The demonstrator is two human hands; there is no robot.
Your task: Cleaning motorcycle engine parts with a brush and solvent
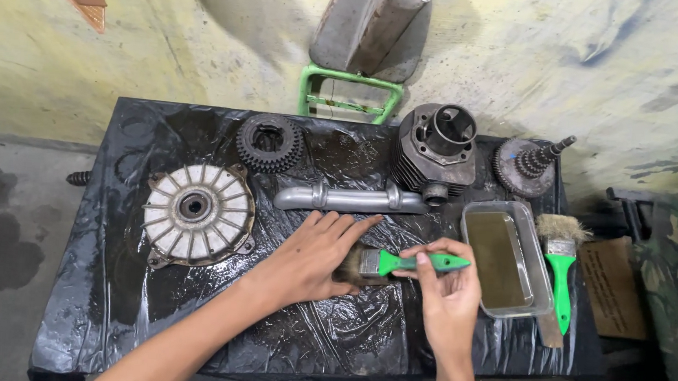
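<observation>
My right hand (448, 294) grips the green handle of a paintbrush (406, 263) and holds it level over the black plastic sheet (343, 330). Its dark bristles press against the fingers of my left hand (313, 258), which lies flat and spread on the sheet. Just beyond my fingertips rests a grey metal tube (338, 199) with a clamp. A finned round metal cover (198, 212) lies left of my left hand.
A metal tray of brownish liquid (547, 286) sits at the right, with a second green-handled brush (561, 263) beside it. A gear cluster (270, 142), a finned cylinder (435, 151) and a geared shaft (531, 165) line the far edge. A green stool (349, 93) stands behind.
</observation>
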